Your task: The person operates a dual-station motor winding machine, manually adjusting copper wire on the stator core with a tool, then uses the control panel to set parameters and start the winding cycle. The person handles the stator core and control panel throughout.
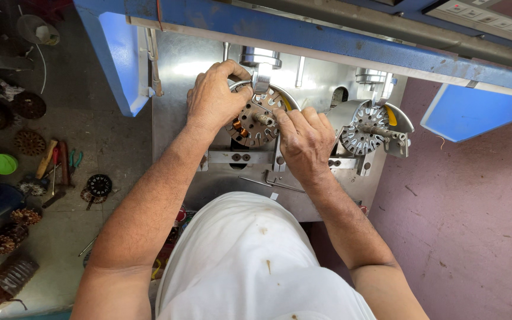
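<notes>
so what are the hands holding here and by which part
Both grip the slotted round metal stator on the machine: the left hand at its upper-left rim, the right hand at its lower-right edge.

Stained white garment, bare forearms

Motor-winding workshop: blue winding machine (303, 29), slotted stator cores (368, 127), hand tools (54, 163) strewn on stained concrete floor (469, 237).

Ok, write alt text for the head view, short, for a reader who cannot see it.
Seen from above, a person's left hand and right hand grip a round slotted metal stator with copper windings, mounted on a grey winding machine. A second stator sits to the right; hand tools and spare stators lie on the floor at left.
</notes>
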